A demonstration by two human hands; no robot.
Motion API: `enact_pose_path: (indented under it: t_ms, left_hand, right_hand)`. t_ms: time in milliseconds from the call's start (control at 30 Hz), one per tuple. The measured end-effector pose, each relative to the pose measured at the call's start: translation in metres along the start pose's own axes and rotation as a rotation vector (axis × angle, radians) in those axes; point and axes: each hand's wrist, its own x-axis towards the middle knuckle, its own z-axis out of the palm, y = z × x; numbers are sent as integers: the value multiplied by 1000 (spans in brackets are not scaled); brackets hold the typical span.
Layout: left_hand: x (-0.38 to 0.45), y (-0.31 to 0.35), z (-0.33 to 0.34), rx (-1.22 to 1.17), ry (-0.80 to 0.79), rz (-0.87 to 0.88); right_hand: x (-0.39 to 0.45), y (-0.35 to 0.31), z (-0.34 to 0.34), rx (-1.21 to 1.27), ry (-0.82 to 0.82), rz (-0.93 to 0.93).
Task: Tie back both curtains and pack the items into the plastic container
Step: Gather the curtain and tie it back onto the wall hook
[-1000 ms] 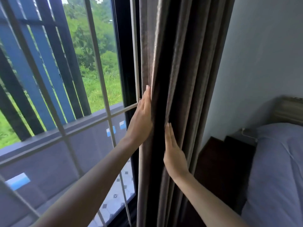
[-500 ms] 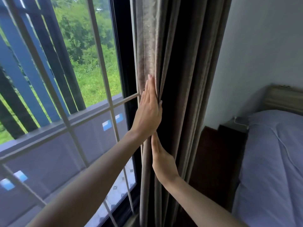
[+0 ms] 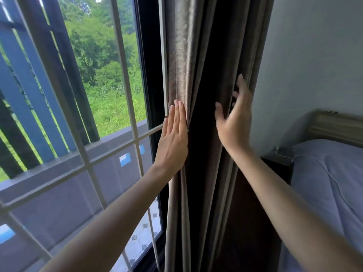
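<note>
A barred window (image 3: pixel 78 118) stood at nine o'clock, a bed (image 3: pixel 330 183) at four. The gathered curtain (image 3: pixel 198 65) hung centre; left hand (image 3: pixel 173 142) pressed flat against it, right hand (image 3: pixel 234 122) spread, fingers touching its folds.

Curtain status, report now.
Left hand flat against curtain, window side. Right hand open at wall side, blurred. No tieback or container in view.

The curtain (image 3: pixel 198 75) hangs between the window (image 3: pixel 88 114) on its left and the wall (image 3: pixel 314 55); the bed (image 3: pixel 330 183) lies right, nightstand (image 3: pixel 279 156) beside it.
</note>
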Motion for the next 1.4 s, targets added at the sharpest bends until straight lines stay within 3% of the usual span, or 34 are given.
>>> enact_pose_path:
  t_ms: [100,200,433,667,833,1200,1400]
  left_hand:
    - [0,-3,2,-8,-2,23]
    - [-1,-6,2,-12,-6,37]
    - [2,-10,0,-33,-29,19]
    - [7,-11,13,-37,4,22]
    - [14,-9,19,-135,-37,6]
    - [12,3,21,-372,-25,-3]
    - [11,2,24,-222,-9,38]
  right_hand:
    - [6,11,11,-21,-154,174]
    - [-2,24,20,-53,-208,269]
    - [-30,31,21,1,-372,214]
    - [-134,31,8,-103,-635,170]
    - [-166,21,13,-80,-669,231]
    - [-187,4,22,-255,-711,129]
    - [-202,2,33,-312,-710,57]
